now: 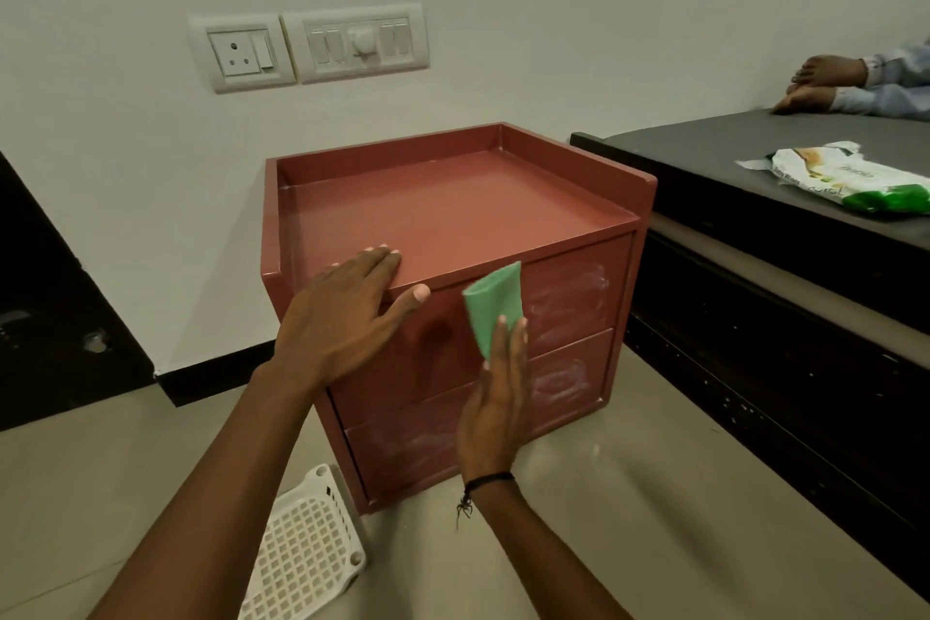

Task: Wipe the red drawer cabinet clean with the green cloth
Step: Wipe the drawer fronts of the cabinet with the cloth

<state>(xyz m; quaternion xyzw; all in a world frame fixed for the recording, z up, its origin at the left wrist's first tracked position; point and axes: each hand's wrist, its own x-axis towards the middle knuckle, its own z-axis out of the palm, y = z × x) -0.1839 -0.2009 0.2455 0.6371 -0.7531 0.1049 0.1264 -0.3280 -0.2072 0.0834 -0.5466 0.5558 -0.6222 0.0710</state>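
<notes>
The red drawer cabinet (pixel 453 212) stands on the floor in front of me, with a rimmed top and two drawer fronts that carry whitish smears. My left hand (pixel 347 317) rests flat on the front edge of the top, fingers straight and thumb over the upper drawer. My right hand (pixel 498 398) presses the folded green cloth (pixel 495 307) against the upper drawer front, near its middle. The cloth sticks out above my fingers.
A white plastic basket (pixel 307 554) lies on the floor at the cabinet's lower left. A dark bed (pixel 755 217) stands to the right with a white-green wipes pack (pixel 845 176) on it and another person's feet (pixel 825 83). Switch plates (pixel 307 48) are on the wall.
</notes>
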